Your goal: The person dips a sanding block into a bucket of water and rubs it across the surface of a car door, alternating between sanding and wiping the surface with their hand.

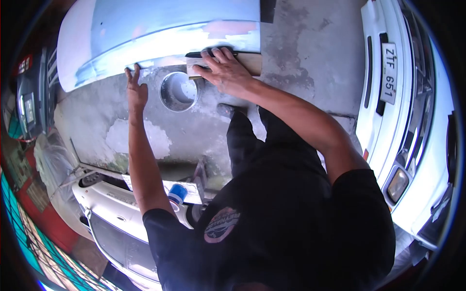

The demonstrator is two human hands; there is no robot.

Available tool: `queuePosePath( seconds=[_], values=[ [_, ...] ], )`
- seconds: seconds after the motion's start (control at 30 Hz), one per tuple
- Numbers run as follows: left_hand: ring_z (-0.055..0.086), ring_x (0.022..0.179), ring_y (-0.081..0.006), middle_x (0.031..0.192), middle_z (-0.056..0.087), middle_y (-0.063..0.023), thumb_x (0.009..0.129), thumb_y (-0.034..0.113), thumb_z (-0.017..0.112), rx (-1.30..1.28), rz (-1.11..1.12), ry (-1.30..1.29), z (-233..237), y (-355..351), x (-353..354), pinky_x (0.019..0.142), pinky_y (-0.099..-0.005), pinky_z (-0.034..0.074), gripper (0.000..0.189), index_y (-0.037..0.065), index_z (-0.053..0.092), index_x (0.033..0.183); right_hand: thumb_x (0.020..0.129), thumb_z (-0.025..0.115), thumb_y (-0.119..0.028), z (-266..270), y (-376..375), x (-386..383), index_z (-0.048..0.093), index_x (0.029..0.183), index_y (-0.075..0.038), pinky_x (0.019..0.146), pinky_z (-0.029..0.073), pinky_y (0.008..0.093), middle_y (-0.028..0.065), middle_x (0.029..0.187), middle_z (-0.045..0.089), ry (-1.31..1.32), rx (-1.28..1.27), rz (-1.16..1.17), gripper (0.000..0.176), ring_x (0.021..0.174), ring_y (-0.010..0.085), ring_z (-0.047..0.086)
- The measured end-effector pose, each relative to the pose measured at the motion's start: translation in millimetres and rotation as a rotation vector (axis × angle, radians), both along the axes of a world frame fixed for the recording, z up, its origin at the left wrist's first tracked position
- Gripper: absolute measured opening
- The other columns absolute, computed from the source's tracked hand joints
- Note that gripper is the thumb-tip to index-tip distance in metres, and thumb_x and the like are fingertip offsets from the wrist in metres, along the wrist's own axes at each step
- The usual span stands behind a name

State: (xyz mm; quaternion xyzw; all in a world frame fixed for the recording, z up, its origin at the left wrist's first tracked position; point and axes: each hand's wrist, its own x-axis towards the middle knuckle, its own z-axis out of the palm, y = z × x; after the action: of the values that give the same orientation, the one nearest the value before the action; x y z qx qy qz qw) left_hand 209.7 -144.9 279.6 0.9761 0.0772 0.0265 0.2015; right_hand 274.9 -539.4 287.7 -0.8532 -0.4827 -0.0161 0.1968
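Observation:
A large pale panel with blue, white and pinkish patches [170,36] spans the top of the view. My right hand [224,70] is closed over a long flat block [250,62] with a dark upper edge, which lies along the panel's lower edge. My left hand [137,89] is at the panel's lower edge further left, fingers apart, fingertips at the edge, holding nothing. Between and below my hands, a round bucket [179,91] with greyish contents stands on the floor.
A white vehicle with a number plate [389,72] stands at the right. Another white car [116,199] is at the lower left, near a blue container [178,193]. A dark vehicle [33,104] is at the far left. Stained concrete floor [310,53] lies between.

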Motion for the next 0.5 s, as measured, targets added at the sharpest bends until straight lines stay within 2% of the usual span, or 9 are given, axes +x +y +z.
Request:
queuePosePath(
  seconds=[0.07, 0.13, 0.17, 0.2, 0.27, 0.3, 0.33, 0.4, 0.5],
  values=[
    [0.027, 0.16, -0.0497, 0.171, 0.024, -0.0387, 0.08, -0.005, 0.053, -0.015, 0.001, 0.028, 0.8, -3.1, -6.4, 0.122, -0.0479, 0.039, 0.085, 0.011, 0.049, 0.163, 0.092, 0.069, -0.011, 7.7, -51.1, 1.2, 0.062, 0.151, -0.018, 0.12, 0.038, 0.0571, 0.0216, 0.157, 0.051, 0.029, -0.026, 0.014, 0.059, 0.142, 0.0405, 0.048],
    [0.028, 0.16, -0.0492, 0.171, 0.025, -0.0388, 0.08, -0.005, 0.052, -0.058, 0.035, 0.076, -1.0, 2.4, -2.9, 0.123, -0.0482, 0.04, 0.086, 0.012, 0.049, 0.164, 0.09, 0.069, -0.006, -3.3, -142.6, 1.9, 0.066, 0.148, -0.019, 0.116, 0.044, 0.0568, 0.0229, 0.157, 0.052, -0.087, -0.036, -0.023, 0.06, 0.139, 0.0409, 0.052],
    [0.031, 0.158, -0.0497, 0.171, 0.024, -0.0392, 0.08, -0.005, 0.052, -0.008, 0.054, 0.064, 1.6, -5.5, -2.3, 0.118, -0.0471, 0.045, 0.085, 0.012, 0.049, 0.164, 0.089, 0.069, -0.005, 3.5, -168.4, 1.2, 0.067, 0.148, -0.019, 0.115, 0.046, 0.0569, 0.0242, 0.157, 0.052, -0.112, -0.087, -0.045, 0.061, 0.138, 0.0417, 0.053],
    [0.031, 0.158, -0.0497, 0.171, 0.024, -0.0392, 0.08, -0.005, 0.052, -0.008, 0.067, 0.064, 6.3, -11.7, -1.8, 0.118, -0.0471, 0.045, 0.085, 0.012, 0.049, 0.164, 0.089, 0.069, -0.005, 1.6, -161.4, 3.1, 0.067, 0.148, -0.019, 0.115, 0.046, 0.0569, 0.0242, 0.157, 0.052, -0.112, -0.086, -0.032, 0.061, 0.138, 0.0417, 0.053],
    [0.034, 0.156, -0.0505, 0.171, 0.022, -0.039, 0.082, -0.005, 0.053, -0.208, 0.157, 0.083, 12.7, -22.5, -0.2, 0.113, -0.0447, 0.051, 0.084, 0.011, 0.048, 0.164, 0.088, 0.069, -0.004, -0.8, -146.0, -3.7, 0.068, 0.147, -0.018, 0.113, 0.047, 0.0577, 0.0261, 0.156, 0.052, -0.053, -0.039, -0.053, 0.061, 0.137, 0.0428, 0.053],
    [0.036, 0.155, -0.0517, 0.171, 0.022, -0.0397, 0.082, -0.006, 0.051, -0.215, 0.143, 0.051, 3.5, -17.1, -0.6, 0.111, -0.0427, 0.052, 0.083, 0.011, 0.048, 0.164, 0.088, 0.069, -0.004, -0.5, -117.1, 6.3, 0.068, 0.147, -0.018, 0.113, 0.047, 0.0577, 0.0261, 0.156, 0.052, -0.067, -0.033, -0.048, 0.061, 0.137, 0.0428, 0.053],
    [0.036, 0.155, -0.0517, 0.171, 0.022, -0.0397, 0.082, -0.006, 0.051, -0.21, 0.144, 0.045, -0.2, -11.9, 1.1, 0.111, -0.0427, 0.052, 0.083, 0.011, 0.048, 0.164, 0.089, 0.068, -0.005, 1.4, -71.0, 10.5, 0.066, 0.148, -0.017, 0.115, 0.044, 0.0589, 0.0266, 0.156, 0.051, -0.056, -0.007, -0.001, 0.06, 0.138, 0.0432, 0.052],
    [0.037, 0.154, -0.0517, 0.171, 0.023, -0.0399, 0.082, -0.007, 0.05, 0.015, 0.035, 0.003, -2.5, -7.8, -2.0, 0.111, -0.044, 0.052, 0.084, 0.012, 0.049, 0.164, 0.092, 0.065, -0.008, -1.1, -10.6, 6.5, 0.063, 0.151, -0.016, 0.12, 0.038, 0.0602, 0.0252, 0.156, 0.051, -0.015, -0.008, 0.041, 0.059, 0.14, 0.0438, 0.049],
    [0.036, 0.155, -0.0512, 0.171, 0.024, -0.0388, 0.082, -0.007, 0.05, 0.026, 0.039, 0.069, 0.2, -1.1, -5.2, 0.111, -0.0456, 0.051, 0.084, 0.014, 0.049, 0.164, 0.089, 0.069, -0.004, -4.3, -82.9, 2.9, 0.065, 0.148, -0.016, 0.117, 0.043, 0.0581, 0.0238, 0.155, 0.053, -0.003, 0.047, 0.007, 0.061, 0.137, 0.0431, 0.053]
  ],
)
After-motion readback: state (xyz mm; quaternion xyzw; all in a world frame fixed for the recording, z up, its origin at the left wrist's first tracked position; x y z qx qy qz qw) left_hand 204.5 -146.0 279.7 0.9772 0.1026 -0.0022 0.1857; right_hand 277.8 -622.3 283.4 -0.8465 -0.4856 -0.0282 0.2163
